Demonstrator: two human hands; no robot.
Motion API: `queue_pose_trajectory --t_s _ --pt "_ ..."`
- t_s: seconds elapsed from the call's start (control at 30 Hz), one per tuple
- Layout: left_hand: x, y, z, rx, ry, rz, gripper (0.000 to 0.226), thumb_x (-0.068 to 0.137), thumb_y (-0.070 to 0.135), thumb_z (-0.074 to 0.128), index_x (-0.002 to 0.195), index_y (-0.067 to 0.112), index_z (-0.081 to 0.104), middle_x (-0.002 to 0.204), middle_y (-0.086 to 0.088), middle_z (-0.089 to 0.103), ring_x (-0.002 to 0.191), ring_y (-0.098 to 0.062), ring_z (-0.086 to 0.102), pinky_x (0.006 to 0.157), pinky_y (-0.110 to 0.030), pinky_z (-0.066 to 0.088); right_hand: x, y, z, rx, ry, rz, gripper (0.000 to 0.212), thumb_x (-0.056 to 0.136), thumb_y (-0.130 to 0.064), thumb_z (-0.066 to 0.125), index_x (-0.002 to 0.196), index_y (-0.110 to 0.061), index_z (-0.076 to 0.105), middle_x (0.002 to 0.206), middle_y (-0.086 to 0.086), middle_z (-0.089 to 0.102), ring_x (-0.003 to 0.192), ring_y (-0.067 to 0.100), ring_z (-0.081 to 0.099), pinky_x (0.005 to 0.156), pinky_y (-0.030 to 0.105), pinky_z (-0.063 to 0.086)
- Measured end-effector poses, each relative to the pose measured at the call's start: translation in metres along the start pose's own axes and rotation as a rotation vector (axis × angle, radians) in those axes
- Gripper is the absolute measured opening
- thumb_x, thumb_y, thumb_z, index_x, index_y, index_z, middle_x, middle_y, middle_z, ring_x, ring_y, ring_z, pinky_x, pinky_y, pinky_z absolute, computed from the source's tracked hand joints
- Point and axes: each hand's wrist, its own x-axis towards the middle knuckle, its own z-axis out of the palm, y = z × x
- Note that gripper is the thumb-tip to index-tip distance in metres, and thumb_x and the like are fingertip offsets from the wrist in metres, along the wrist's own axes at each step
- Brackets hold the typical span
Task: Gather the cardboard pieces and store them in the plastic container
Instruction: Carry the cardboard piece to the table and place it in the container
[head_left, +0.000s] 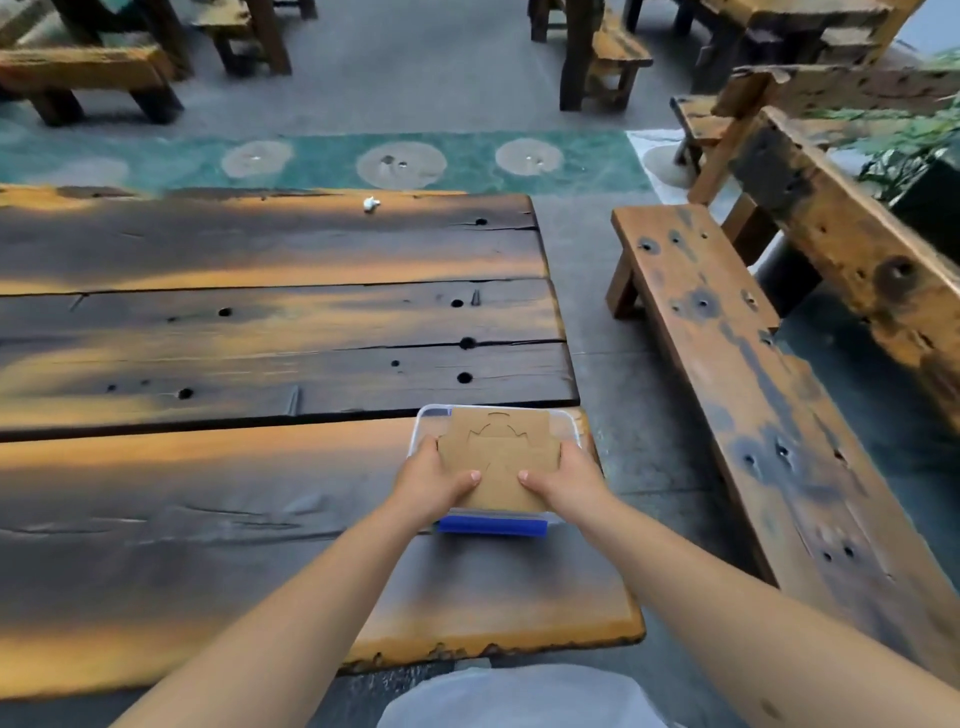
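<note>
A stack of brown cardboard pieces (500, 457) with cut-out shapes lies over a clear plastic container (563, 425) with a blue clip (492, 527) on its near side. The container stands near the right edge of the wooden table (260, 322). My left hand (431, 480) grips the stack's left edge, thumb on top. My right hand (566, 480) grips its right edge the same way. The cardboard hides most of the container's inside.
A small white scrap (371, 204) lies at the table's far edge. A wooden bench (727, 374) runs along the right side, across a strip of grey floor. More benches and tables stand further back. A pale garment (519, 696) shows at the bottom.
</note>
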Motion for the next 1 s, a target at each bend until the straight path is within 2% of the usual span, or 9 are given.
queue_pose_trajectory --t_s 0.17,0.27,0.37,0.5,0.67,0.83,0.9,1.0 --pt "0.024 -0.016 -0.001 0.073 -0.016 0.009 0.072 0.073 0.03 0.079 0.134 0.018 0.043 0.126 -0.006 0.063 0.114 -0.027 0.06 0.097 -0.044 0.05 0.016 0.006 0.024 -0.039 0.011 0.088 0.05 0.08 -0.022 0.076 0.123 -0.016 0.051 0.119 0.005 0.065 0.109 0.024 0.061 0.098 0.041 0.049" --pt "0.031 -0.021 0.0 0.093 -0.032 0.019 0.074 0.077 0.026 0.076 0.14 0.016 0.038 0.129 -0.009 0.062 0.116 -0.029 0.059 0.099 -0.042 0.048 0.024 0.01 0.031 -0.098 0.027 0.126 0.049 0.081 -0.025 0.075 0.119 -0.018 0.045 0.119 0.005 0.063 0.108 0.025 0.06 0.095 0.038 0.049" --pt "0.037 -0.022 0.0 0.138 -0.041 0.003 0.07 0.083 0.025 0.072 0.142 0.014 0.037 0.13 -0.009 0.061 0.117 -0.028 0.057 0.099 -0.038 0.047 0.033 0.011 0.034 -0.139 0.012 0.164 0.054 0.081 -0.026 0.074 0.124 -0.017 0.042 0.12 0.006 0.061 0.109 0.026 0.059 0.096 0.04 0.049" --pt "0.045 -0.023 0.004 0.131 -0.045 -0.071 0.054 0.085 0.025 0.068 0.132 0.01 0.046 0.123 -0.011 0.065 0.112 -0.03 0.06 0.094 -0.036 0.049 0.046 0.013 0.034 -0.204 -0.056 0.207 0.054 0.082 -0.028 0.074 0.124 -0.015 0.043 0.122 0.007 0.061 0.11 0.026 0.059 0.095 0.039 0.05" --pt "0.058 -0.017 0.011 0.238 -0.09 -0.165 0.022 0.085 0.025 0.061 0.103 0.014 0.054 0.11 -0.012 0.066 0.09 -0.025 0.057 0.075 -0.026 0.043 0.062 0.017 0.034 -0.306 -0.118 0.257 0.057 0.081 -0.035 0.074 0.126 -0.013 0.047 0.125 0.008 0.06 0.112 0.026 0.058 0.096 0.039 0.05" --pt "0.07 -0.012 0.017 0.224 -0.092 -0.212 0.031 0.084 0.025 0.059 0.109 0.007 0.061 0.096 -0.004 0.062 0.086 -0.023 0.057 0.072 -0.026 0.043 0.075 0.022 0.034 -0.353 -0.145 0.256 0.057 0.079 -0.038 0.076 0.123 -0.014 0.05 0.123 0.008 0.06 0.11 0.026 0.059 0.095 0.04 0.051" --pt "0.072 -0.012 0.02 0.186 -0.086 -0.228 0.034 0.083 0.025 0.06 0.112 0.009 0.054 0.102 -0.006 0.064 0.088 -0.023 0.057 0.075 -0.028 0.047 0.079 0.025 0.033 -0.37 -0.155 0.259 0.058 0.077 -0.038 0.077 0.123 -0.013 0.051 0.123 0.008 0.06 0.108 0.026 0.06 0.093 0.04 0.052" --pt "0.075 -0.016 0.021 0.07 -0.087 -0.25 0.062 0.083 0.022 0.064 0.135 0.008 0.032 0.107 -0.006 0.06 0.097 -0.025 0.059 0.081 -0.03 0.048 0.084 0.031 0.032 -0.371 -0.186 0.276 0.057 0.077 -0.04 0.077 0.12 -0.014 0.052 0.121 0.007 0.061 0.106 0.025 0.061 0.091 0.041 0.053"
